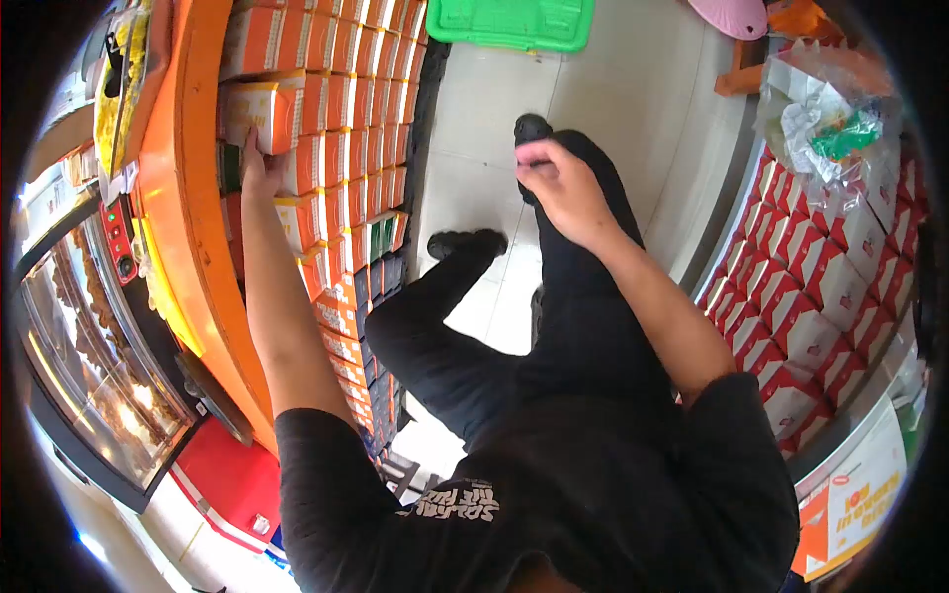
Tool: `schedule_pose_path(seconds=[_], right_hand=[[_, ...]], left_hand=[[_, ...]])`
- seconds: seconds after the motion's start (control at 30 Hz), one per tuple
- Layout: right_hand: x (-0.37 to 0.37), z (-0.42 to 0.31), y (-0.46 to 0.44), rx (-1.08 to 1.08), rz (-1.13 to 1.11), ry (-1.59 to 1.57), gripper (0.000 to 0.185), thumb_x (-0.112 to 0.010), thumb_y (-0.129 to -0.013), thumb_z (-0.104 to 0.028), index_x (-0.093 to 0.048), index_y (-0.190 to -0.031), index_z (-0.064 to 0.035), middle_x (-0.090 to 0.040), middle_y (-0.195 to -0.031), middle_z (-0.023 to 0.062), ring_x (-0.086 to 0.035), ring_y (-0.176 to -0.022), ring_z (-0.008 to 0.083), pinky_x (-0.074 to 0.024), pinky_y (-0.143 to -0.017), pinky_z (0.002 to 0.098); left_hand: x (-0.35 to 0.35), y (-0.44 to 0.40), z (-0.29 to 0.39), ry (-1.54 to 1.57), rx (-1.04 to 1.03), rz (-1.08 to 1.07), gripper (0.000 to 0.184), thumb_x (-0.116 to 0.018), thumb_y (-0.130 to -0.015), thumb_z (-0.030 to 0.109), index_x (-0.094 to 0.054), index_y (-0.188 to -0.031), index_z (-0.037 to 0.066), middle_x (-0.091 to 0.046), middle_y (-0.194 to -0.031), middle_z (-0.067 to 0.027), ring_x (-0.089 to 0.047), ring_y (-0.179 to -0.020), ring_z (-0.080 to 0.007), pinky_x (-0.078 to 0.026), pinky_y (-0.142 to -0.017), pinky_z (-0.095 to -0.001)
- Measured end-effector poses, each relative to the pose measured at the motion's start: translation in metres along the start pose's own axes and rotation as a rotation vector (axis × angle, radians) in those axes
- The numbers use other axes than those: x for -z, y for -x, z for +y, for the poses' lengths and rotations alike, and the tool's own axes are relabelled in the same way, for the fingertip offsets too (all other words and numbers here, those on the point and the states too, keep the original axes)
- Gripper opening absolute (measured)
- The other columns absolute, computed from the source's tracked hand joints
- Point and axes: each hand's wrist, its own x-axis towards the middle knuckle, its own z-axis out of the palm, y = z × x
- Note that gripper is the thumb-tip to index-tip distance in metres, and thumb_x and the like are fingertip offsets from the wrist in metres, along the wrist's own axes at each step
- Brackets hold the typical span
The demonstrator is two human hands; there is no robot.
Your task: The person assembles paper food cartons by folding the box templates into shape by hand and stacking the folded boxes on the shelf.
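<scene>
My left hand (259, 166) reaches into the orange shelf unit, with its fingers closed at the lower edge of an orange-and-white carton box (262, 111). That box juts out a little from the tightly packed stack of similar orange boxes (336, 104). Part of the left fingers is hidden behind the box. My right hand (565, 188) hangs in the air above my right leg, away from the boxes. Its fingers are loosely curled together, and nothing shows in them.
The orange frame (203, 198) runs beside my left arm. A lit glass display case (104, 366) stands at left. On the right are red-and-white boxes (811, 287) under a clear plastic bag (830, 124). A green plastic crate (512, 22) lies on the tiled floor (484, 109) ahead.
</scene>
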Motion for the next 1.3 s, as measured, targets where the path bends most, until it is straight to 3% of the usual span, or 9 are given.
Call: schedule_pose_path(seconds=[0.4,0.53,0.67,0.77,0.83,1.03,1.1,1.2,1.3], right_hand=[[0.045,-0.014,0.08,0.04,0.099,0.026,0.019,-0.059,-0.094,-0.014,-0.062,-0.109,-0.0022,-0.066,-0.097,0.0059,-0.063,-0.088,0.012,-0.0507,-0.08,0.0277],[0.056,-0.04,0.119,0.195,0.221,0.09,0.021,-0.062,-0.092,-0.017,-0.062,-0.108,-0.0023,-0.068,-0.096,0.0064,-0.065,-0.084,0.0129,-0.0527,-0.077,0.0297],[0.084,-0.108,0.192,0.36,0.397,0.211,0.022,-0.064,-0.089,-0.019,-0.063,-0.103,-0.0019,-0.069,-0.092,0.011,-0.067,-0.083,0.0187,-0.0532,-0.076,0.0332],[0.115,-0.159,0.257,0.465,0.577,0.358,0.021,-0.063,-0.088,-0.019,-0.063,-0.101,-0.0023,-0.068,-0.092,0.0141,-0.067,-0.084,0.0218,-0.0529,-0.076,0.0353],[0.141,-0.185,0.316,0.571,0.809,0.585,0.021,-0.062,-0.088,-0.019,-0.063,-0.102,-0.0042,-0.068,-0.096,0.0135,-0.066,-0.09,0.0249,-0.0517,-0.081,0.0365],[0.218,-0.25,0.525,-0.294,1.462,1.512,0.023,-0.058,-0.09,-0.024,-0.066,-0.093,-0.0019,-0.065,-0.088,0.0237,-0.067,-0.088,0.0281,-0.0502,-0.078,0.0427],[0.264,-0.203,0.573,-0.449,1.523,1.542,0.029,-0.057,-0.09,-0.021,-0.063,-0.112,-0.003,-0.067,-0.1,0.0181,-0.065,-0.095,0.0327,-0.0497,-0.086,0.0411],[0.3,-0.184,0.607,-0.411,1.055,1.342,0.029,-0.056,-0.089,-0.02,-0.064,-0.107,0.0009,-0.068,-0.089,0.0169,-0.065,-0.081,0.0282,-0.0513,-0.077,0.0396],[0.294,-0.183,0.618,-0.232,1.161,1.097,0.032,-0.058,-0.085,-0.024,-0.062,-0.089,0.0073,-0.065,-0.08,0.0189,-0.062,-0.074,0.0292,-0.0483,-0.07,0.0411]], left_hand=[[0.028,-0.084,-0.011,-0.047,-0.014,0.044,0.055,-0.061,-0.089,0.047,-0.051,-0.131,0.012,-0.057,-0.12,-0.0076,-0.056,-0.102,-0.0212,-0.049,-0.08,-0.0348],[-0.004,0.048,-0.025,-0.886,-0.818,-0.151,0.034,-0.056,-0.094,0.026,-0.062,-0.116,0.001,-0.065,-0.101,-0.014,-0.061,-0.09,-0.0249,-0.05,-0.078,-0.038],[-0.104,0.079,-0.057,0.307,-0.27,-0.03,0.042,-0.053,-0.093,0.034,-0.054,-0.12,0.003,-0.058,-0.118,-0.0163,-0.057,-0.11,-0.0292,-0.054,-0.088,-0.0354],[-0.137,0.091,-0.16,-0.117,-0.553,-0.538,0.03,-0.05,-0.092,0.027,-0.057,-0.114,0.008,-0.057,-0.1,-0.0051,-0.054,-0.086,-0.0186,-0.046,-0.076,-0.0326],[-0.178,0.145,-0.18,-0.154,-0.272,-0.775,0.023,-0.051,-0.094,0.029,-0.055,-0.106,0.01,-0.058,-0.103,-0.0032,-0.056,-0.091,-0.016,-0.044,-0.08,-0.0324],[-0.234,0.329,-0.174,-0.117,-0.337,-0.865,0.019,-0.06,-0.092,0.029,-0.058,-0.104,0.014,-0.061,-0.095,0.0007,-0.058,-0.088,-0.0127,-0.043,-0.076,-0.0292],[-0.239,0.336,-0.169,-0.1,-0.333,-0.923,0.018,-0.061,-0.092,0.029,-0.059,-0.102,0.014,-0.062,-0.092,0.0018,-0.058,-0.086,-0.0107,-0.042,-0.074,-0.0273],[-0.235,0.355,-0.152,-0.089,-0.383,-0.94,0.018,-0.062,-0.092,0.029,-0.058,-0.102,0.015,-0.062,-0.09,0.0022,-0.058,-0.086,-0.0097,-0.042,-0.075,-0.0277],[-0.215,0.363,-0.132,-0.102,-0.384,-0.913,0.018,-0.061,-0.093,0.029,-0.059,-0.102,0.015,-0.062,-0.09,0.002,-0.058,-0.086,-0.0098,-0.042,-0.077,-0.0284]])
